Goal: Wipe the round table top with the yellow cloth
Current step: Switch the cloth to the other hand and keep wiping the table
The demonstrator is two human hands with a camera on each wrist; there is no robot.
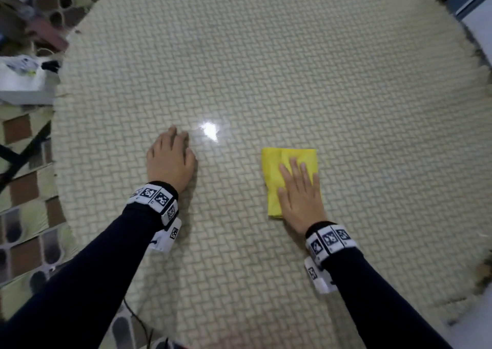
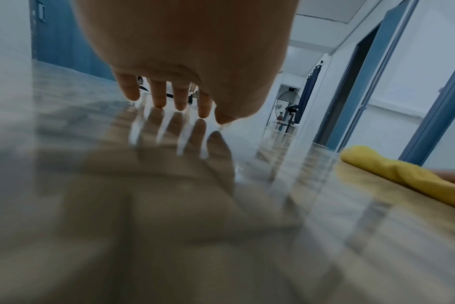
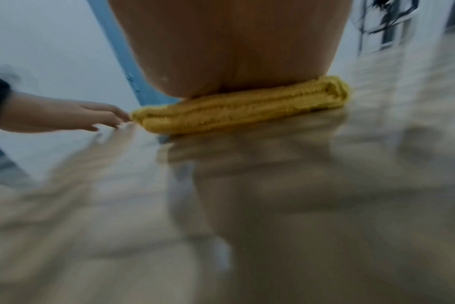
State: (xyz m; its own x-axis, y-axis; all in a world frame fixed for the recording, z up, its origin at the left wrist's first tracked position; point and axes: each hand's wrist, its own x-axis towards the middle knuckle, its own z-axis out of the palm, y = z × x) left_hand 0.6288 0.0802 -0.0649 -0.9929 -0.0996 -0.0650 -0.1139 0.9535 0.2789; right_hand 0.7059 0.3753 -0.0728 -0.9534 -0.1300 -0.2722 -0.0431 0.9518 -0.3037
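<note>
A folded yellow cloth [image 1: 277,167] lies flat on the round table top [image 1: 266,69], which has a woven pattern under a glossy surface. My right hand [image 1: 299,189] presses flat on the cloth with straight fingers, covering its near right part. In the right wrist view the palm [image 3: 229,51] sits on top of the cloth [image 3: 242,111]. My left hand [image 1: 170,157] rests on the bare table to the cloth's left, holding nothing. Its fingertips [image 2: 181,105] touch the glossy surface. The cloth [image 2: 403,176] shows at the right edge of the left wrist view.
A white box [image 1: 24,82] with small items stands off the table's left edge over a checkered floor [image 1: 24,189]. Something white and blue [image 1: 476,10] stands past the far right rim. A bright light reflection [image 1: 210,130] shines beside the left hand.
</note>
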